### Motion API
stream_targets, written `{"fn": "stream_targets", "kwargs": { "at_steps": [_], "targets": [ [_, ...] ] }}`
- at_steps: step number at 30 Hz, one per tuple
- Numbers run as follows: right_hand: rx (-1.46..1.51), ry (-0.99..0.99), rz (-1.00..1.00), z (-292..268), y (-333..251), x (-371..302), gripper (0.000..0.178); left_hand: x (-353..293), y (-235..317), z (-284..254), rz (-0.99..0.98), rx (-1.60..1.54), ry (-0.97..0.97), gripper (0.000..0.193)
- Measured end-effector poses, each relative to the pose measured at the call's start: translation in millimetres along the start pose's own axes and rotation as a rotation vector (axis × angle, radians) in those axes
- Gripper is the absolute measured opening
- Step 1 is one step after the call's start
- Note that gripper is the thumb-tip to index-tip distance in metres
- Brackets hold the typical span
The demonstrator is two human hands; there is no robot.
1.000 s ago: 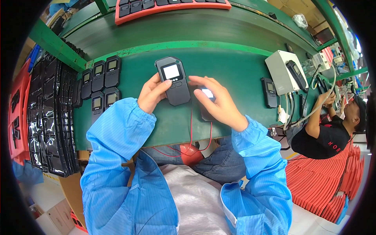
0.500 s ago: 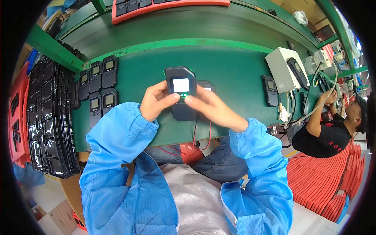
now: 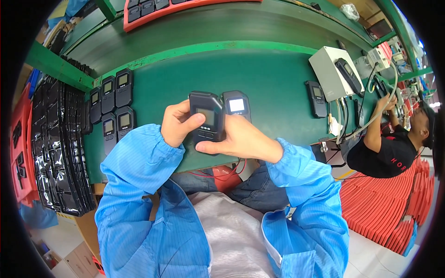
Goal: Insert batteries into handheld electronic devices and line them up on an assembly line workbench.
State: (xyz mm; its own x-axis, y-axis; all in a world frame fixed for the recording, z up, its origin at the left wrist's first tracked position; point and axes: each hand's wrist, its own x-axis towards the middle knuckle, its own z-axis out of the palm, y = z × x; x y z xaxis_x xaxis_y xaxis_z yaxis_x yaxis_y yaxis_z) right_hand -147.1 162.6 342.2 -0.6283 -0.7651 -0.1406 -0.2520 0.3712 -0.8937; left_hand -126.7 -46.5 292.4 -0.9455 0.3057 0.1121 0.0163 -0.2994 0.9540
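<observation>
Between my hands I hold up a dark grey handheld device (image 3: 211,121) with a small, dim screen and buttons. My left hand (image 3: 178,126) grips its left edge, the thumb lying on the front beside the screen. Around the lower right side closes my right hand (image 3: 245,140), its thumb across the bottom of the front. Just behind, a second handheld device (image 3: 244,112) of the same kind lies on the green bench (image 3: 278,88), its screen lit white. My right hand hides its lower part. Red wires (image 3: 218,176) hang below the bench edge near my lap.
Several similar devices (image 3: 123,92) lie in rows at the left, beside a tall stack of black plastic trays (image 3: 60,153). At the right stand a white box (image 3: 327,74) with cables and another device (image 3: 316,99). A red tray (image 3: 185,8) sits on the shelf. A co-worker (image 3: 384,148) works at far right.
The held device has come lower and slightly left; its screen has gone from bright white to dim, and its green lights no longer show. My right thumb has slid down. More of the second device shows.
</observation>
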Motion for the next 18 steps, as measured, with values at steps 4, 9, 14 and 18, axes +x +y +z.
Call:
{"fn": "stream_targets", "kwargs": {
  "at_steps": [4, 9, 14, 18],
  "targets": [
    [0.073, 0.167, -0.120, 9.2, 10.8, 6.1, 0.062, 0.6, 1.3, 1.3, 0.028, 0.071, 0.062, 0.035],
    [0.305, 0.138, 0.015, 2.1, 15.2, 4.2, 0.059, 11.3, 2.8, -6.5, 0.018, 0.076, 0.246, 0.036],
    [0.211, 0.051, 0.034, -5.6, 9.3, 3.1, 0.048, 43.4, 26.3, -40.0, -0.220, -0.274, 0.409, 0.034],
    [0.106, 0.186, -0.259, 7.5, 40.2, 11.0, 0.044, 109.3, 9.5, -90.9, -0.256, -0.333, 0.573, 0.032]
  ]
}}
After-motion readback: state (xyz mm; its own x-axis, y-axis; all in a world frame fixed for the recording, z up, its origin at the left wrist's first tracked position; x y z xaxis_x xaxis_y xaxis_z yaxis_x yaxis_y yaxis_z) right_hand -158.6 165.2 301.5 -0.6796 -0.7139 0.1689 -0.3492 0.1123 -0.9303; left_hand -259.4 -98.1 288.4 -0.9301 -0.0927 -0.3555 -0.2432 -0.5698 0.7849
